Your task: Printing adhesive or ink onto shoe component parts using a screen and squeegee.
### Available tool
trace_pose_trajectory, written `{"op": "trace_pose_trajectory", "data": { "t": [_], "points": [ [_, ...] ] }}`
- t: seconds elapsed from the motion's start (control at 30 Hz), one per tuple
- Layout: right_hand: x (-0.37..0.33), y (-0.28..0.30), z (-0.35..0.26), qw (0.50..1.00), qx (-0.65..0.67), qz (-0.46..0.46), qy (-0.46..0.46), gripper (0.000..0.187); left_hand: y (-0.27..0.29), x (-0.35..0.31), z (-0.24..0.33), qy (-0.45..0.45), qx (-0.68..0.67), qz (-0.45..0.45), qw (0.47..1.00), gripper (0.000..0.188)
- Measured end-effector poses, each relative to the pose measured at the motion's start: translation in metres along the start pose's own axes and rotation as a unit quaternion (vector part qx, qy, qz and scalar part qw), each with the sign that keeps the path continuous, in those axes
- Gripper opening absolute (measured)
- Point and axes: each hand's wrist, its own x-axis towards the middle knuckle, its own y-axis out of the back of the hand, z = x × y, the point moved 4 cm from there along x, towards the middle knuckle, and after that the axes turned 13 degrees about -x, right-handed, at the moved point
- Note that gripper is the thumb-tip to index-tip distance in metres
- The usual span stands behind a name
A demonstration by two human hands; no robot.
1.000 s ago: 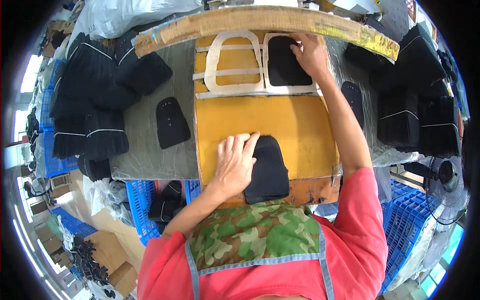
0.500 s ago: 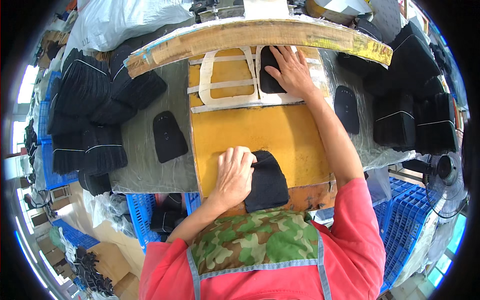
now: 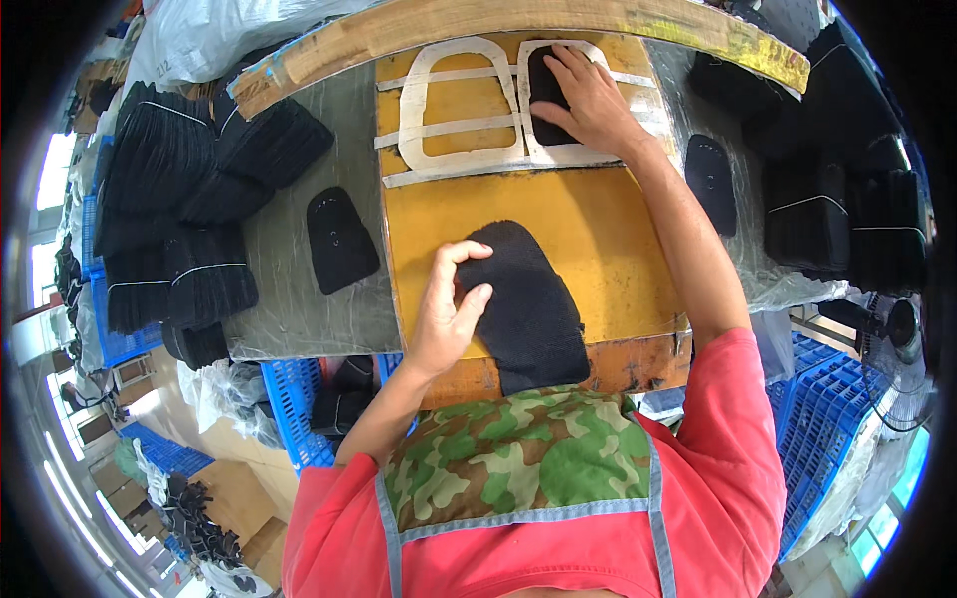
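A black, rounded fabric piece [image 3: 530, 314] lies at the near part of the yellow board [image 3: 598, 234], its lower end reaching the apron. My left hand [image 3: 446, 314] is at its left edge, index fingertip and thumb tip touching it with a gap between them. My right hand [image 3: 598, 110] lies spread at the far right of the board. It rests on another black piece [image 3: 550, 100] set inside a white outline frame [image 3: 596, 151], covering part of both. Beside that, a second white frame [image 3: 411, 110] surrounds bare yellow board.
A wooden beam [image 3: 518, 35] spans the far side of the board. Single black pieces lie left [image 3: 341, 239] and right [image 3: 709, 184]. Tied black stacks [image 3: 164, 169] stand at the left, more stacks [image 3: 807, 219] at the right. A blue crate [image 3: 822, 429] and a fan [image 3: 897, 364] are at right.
The near black piece now extends farther up the board and shows longer. My left hand has gone from closed on its top corner to fingers apart at its edge. My right hand stays on the far piece.
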Motion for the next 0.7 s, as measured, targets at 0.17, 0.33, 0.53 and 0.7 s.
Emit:
{"op": "trace_pose_trajectory", "data": {
  "t": [0.17,0.33,0.53,0.7],
  "points": [
    [-0.006,-0.002,0.0,0.999,-0.026,0.012,0.023,0.089,0.019,0.03,-0.007,-0.006,-0.061,0.055,0.997,0.048],
    [-0.001,0.014,-0.006,1.0,0.0,-0.014,-0.007,0.08,0.029,0.06,-0.008,0.037,-0.137,0.014,0.99,0.05],
    [-0.003,0.007,-0.008,0.999,-0.021,-0.043,-0.027,0.088,0.04,0.069,-0.01,0.038,-0.092,0.009,0.995,0.049],
    [-0.003,0.006,-0.011,0.996,-0.044,-0.06,-0.039,0.087,0.048,0.069,-0.012,0.064,-0.024,0.027,0.997,0.049]
  ]
}}
